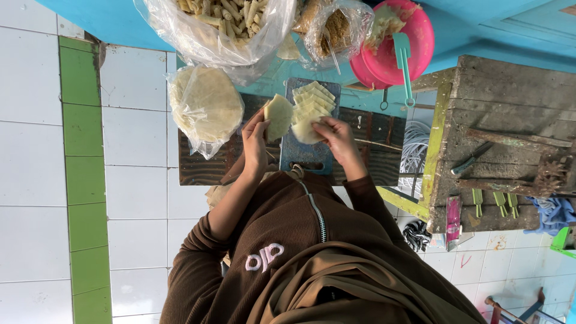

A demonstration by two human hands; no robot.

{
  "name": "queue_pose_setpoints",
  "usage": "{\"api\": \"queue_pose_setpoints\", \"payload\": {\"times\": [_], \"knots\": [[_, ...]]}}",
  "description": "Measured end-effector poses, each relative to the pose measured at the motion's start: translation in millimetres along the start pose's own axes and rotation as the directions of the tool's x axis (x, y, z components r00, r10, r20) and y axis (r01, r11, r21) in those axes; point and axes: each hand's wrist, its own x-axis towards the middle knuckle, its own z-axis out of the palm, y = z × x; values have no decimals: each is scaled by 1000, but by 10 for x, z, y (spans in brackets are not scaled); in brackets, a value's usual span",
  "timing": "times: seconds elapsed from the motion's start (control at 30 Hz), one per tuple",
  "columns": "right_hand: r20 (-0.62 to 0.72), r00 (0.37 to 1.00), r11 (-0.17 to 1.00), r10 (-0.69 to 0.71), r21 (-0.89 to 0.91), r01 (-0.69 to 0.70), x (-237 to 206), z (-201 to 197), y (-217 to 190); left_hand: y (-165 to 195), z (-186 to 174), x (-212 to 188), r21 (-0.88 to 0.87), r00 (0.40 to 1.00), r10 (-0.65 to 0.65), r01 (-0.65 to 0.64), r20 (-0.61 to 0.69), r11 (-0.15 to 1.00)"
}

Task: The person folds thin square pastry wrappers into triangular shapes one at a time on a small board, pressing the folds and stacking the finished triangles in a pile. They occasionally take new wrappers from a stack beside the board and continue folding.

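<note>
- the left hand [257,141] is raised a little over the dark wooden worktop [198,168], its fingers [262,123] pinching the edge of a pale, rounded dough wrapper [278,115] that stands up from the fingertips.
- the right hand [339,139] is just beside it, fingers [324,126] curled and pressing on another pale wrapper [307,129] lying on the blue-grey cutting board [303,157].
- beyond the right fingers, on the same board, a fanned row of cut wrappers [312,99] overlaps piece on piece.
- out past the left fingers, a clear bag of round flat wrappers [205,108] lies on the worktop's end.
- farther from both hands, a big clear bag of rolled pale sticks [225,24] rests against the blue surface, with a smaller bag of brownish filling [336,30] next to it.
- beyond the right hand, a pink bowl [414,45] holds a turquoise spatula [404,63].
- well off to the right hand's side, a worn wooden bench [498,108] carries a knife-like tool [471,159].
- brown sleeves cover both arms.
</note>
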Motion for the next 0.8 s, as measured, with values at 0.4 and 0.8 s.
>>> {"api": "queue_pose_setpoints", "payload": {"times": [0.4, 0.8], "knots": [[-41, 998, 946, -40, -324, 25, 61, 37, 77, 34, -12, -6, 90, 1000, -17, 18, -18, 996], [9, 949, 573, -317, -795, 199, -303, -971, -295, -119, -113, 68, -24, 994, -77, 79, 72, 997]]}}
